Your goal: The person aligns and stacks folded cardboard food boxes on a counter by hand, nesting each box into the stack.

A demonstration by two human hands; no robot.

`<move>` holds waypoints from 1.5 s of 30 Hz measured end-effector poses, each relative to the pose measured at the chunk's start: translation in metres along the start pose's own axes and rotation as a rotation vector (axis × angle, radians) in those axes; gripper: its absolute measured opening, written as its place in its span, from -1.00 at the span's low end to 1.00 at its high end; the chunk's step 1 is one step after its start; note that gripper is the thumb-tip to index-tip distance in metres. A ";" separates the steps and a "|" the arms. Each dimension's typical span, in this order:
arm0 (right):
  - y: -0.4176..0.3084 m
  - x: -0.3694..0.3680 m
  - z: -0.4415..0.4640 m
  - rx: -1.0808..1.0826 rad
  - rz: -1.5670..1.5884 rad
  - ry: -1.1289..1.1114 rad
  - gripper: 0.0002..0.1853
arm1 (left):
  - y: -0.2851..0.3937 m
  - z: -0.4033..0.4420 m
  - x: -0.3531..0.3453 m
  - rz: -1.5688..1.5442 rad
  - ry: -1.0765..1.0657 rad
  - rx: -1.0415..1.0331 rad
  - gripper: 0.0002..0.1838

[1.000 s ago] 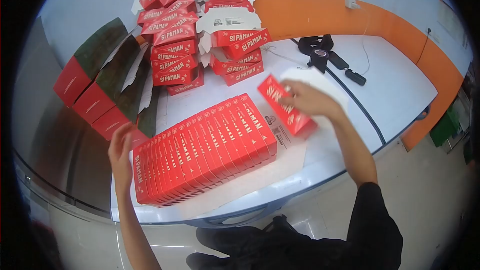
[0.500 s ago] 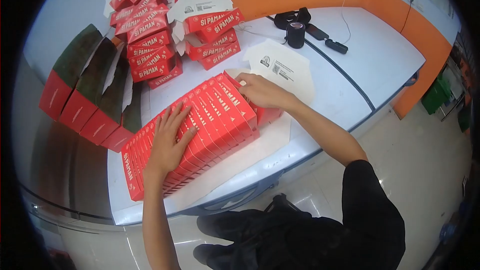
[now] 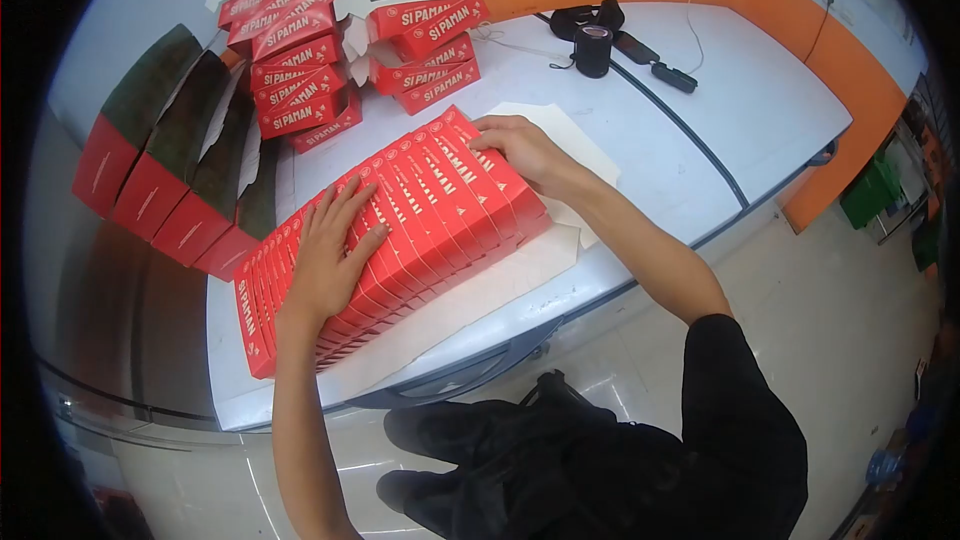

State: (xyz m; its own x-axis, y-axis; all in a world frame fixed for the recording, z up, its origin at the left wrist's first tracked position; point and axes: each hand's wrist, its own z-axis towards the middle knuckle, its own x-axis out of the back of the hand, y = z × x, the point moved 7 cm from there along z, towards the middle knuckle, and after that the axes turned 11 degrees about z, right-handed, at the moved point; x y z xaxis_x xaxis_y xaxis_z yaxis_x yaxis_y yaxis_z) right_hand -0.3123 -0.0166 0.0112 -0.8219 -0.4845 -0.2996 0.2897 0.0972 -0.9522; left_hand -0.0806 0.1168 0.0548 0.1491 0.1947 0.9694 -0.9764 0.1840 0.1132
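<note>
A long row of nested red cardboard boxes (image 3: pixel 420 210) printed SI PAMAN lies slantwise across the near part of the table. My left hand (image 3: pixel 332 250) rests flat over the middle of the row, fingers spread. At the far right end, my right hand (image 3: pixel 530 152) is curled over the last box (image 3: pixel 505 195), its fingertips on the upper edge. That box sits close against its neighbours. From behind my right hand a white cardboard flap (image 3: pixel 575 140) sticks out onto the table. The underside of the right fingers is hidden.
Stacked red boxes (image 3: pixel 300 70) with open white flaps stand at the back left. Tall dark-green and red cartons (image 3: pixel 140 180) lean at the left edge. A black cylinder (image 3: pixel 592 50), black devices (image 3: pixel 672 77) and a dark cable (image 3: pixel 690 145) lie on the white table (image 3: pixel 770 70).
The end box has come up level and close against the row, with my right hand on it. My left hand stays flat on the row. The view has shifted slightly.
</note>
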 end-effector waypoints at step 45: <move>0.047 0.048 0.138 0.265 -0.944 -0.433 -0.62 | 0.040 0.176 -0.073 -0.121 -0.168 -0.053 -0.33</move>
State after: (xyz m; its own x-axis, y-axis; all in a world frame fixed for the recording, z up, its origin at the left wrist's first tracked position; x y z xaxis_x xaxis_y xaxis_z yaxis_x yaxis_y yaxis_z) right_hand -0.2703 -0.1553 -0.0392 -0.5408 -0.5372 0.6473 -0.2320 -0.6444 -0.7287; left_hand -0.1586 -0.0599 0.0269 0.2319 0.0055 0.9727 -0.9427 0.2479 0.2234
